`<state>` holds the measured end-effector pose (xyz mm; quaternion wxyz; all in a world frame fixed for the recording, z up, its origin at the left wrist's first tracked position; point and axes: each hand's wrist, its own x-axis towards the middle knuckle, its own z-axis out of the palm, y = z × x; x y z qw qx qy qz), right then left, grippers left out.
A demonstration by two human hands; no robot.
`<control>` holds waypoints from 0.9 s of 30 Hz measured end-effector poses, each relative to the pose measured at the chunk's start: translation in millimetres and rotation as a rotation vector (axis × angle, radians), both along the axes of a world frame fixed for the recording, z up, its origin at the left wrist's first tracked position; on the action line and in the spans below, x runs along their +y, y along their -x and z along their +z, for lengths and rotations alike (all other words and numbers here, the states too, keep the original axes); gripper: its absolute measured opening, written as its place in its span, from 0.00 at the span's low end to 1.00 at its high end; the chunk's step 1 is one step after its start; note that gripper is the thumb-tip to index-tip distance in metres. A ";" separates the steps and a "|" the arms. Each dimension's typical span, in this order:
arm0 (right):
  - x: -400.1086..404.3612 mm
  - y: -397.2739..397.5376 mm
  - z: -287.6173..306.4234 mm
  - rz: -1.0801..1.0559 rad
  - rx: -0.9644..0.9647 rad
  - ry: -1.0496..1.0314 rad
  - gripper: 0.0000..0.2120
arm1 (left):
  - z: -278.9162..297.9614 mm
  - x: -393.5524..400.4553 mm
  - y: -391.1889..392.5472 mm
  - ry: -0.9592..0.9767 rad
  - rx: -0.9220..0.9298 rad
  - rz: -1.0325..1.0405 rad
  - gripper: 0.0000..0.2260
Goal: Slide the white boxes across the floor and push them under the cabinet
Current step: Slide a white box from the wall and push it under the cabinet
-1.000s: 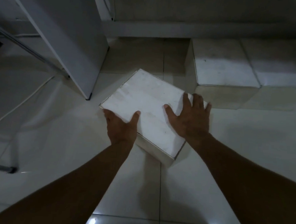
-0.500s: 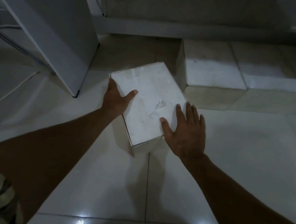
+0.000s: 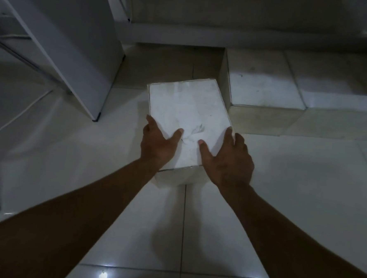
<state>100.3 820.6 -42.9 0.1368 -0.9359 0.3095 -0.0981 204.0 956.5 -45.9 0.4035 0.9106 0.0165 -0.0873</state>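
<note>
**Both hands flank the white box, lined up for a push toward the cabinet gap**

The white box (image 3: 188, 115) sits on the tiled floor (image 3: 282, 188) at the centre of the frame, its long axis pointing up the picture toward the dark gap under the cabinet (image 3: 206, 36). The left hand (image 3: 157, 147) lies on the box's near left edge, thumb spread across the top and fingers down the side; the right hand (image 3: 230, 161) mirrors it on the near right edge, thumb on top, fingers wrapped round the corner. Both are spread and pressed against the box, not pinching it. That two-sided hold probably serves to steer: pressure from both flanks keeps the box straight while it slides.

To the right of centre, two more white boxes (image 3: 265, 83) lie side by side with their far ends in shadow under the cabinet, so they seem already stowed. The held box's far right corner is just beside them, and open floor under the cabinet lies ahead of it, between them and the pale upright panel (image 3: 76, 46) at upper left.
</note>
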 end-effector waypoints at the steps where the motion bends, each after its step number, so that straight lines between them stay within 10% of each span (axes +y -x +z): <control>1: 3.5 3.1 -1.0 -0.017 -0.003 0.000 0.44 | 1.5 1.1 -7.5 -0.006 0.002 -0.045 0.48; 6: 4.3 15.8 -0.1 0.101 -0.063 -0.015 0.44 | 4.8 5.5 -28.4 -0.055 -0.008 -0.178 0.47; 12: -23.7 30.7 -1.1 0.665 -0.059 0.048 0.45 | 10.7 32.7 -3.3 -0.234 -0.468 -0.651 0.33; 17: -34.2 21.9 4.2 0.641 -0.041 0.035 0.41 | 15.0 56.2 6.3 -0.398 -0.459 -1.018 0.44; 27: -35.6 -7.8 15.5 0.615 0.095 0.093 0.37 | 15.8 25.7 -10.4 -0.518 -0.362 -0.931 0.41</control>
